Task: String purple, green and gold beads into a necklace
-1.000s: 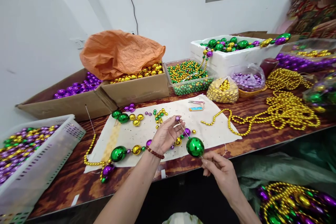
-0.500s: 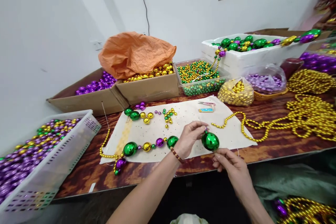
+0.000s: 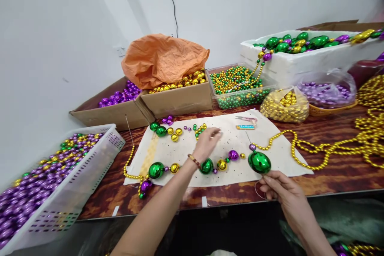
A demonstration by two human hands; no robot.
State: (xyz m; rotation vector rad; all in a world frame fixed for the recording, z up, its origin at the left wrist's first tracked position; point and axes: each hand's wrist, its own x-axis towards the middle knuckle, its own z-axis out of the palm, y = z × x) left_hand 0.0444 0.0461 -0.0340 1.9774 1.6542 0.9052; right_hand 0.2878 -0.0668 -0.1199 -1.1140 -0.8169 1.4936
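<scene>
now, in the head view, pinching the thread (image 3: 256, 189) right under the big green ball (image 3: 259, 163) with the right hand (image 3: 283, 192), fingertips together! holding that ball over the near right part of the cloth (image 3: 282, 158), below a small purple bead (image 3: 252, 147) and a needle (image 3: 248, 137). and hovering with the left hand (image 3: 206, 145), fingers loose and parted, just beside small green and gold beads (image 3: 200, 130).

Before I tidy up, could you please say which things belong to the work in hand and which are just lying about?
Apparently belonging: large green bead at the right hand; purple bead above it; bead row; small beads near the left hand.
Seemingly lying about: orange sheet; blue packet.
</scene>
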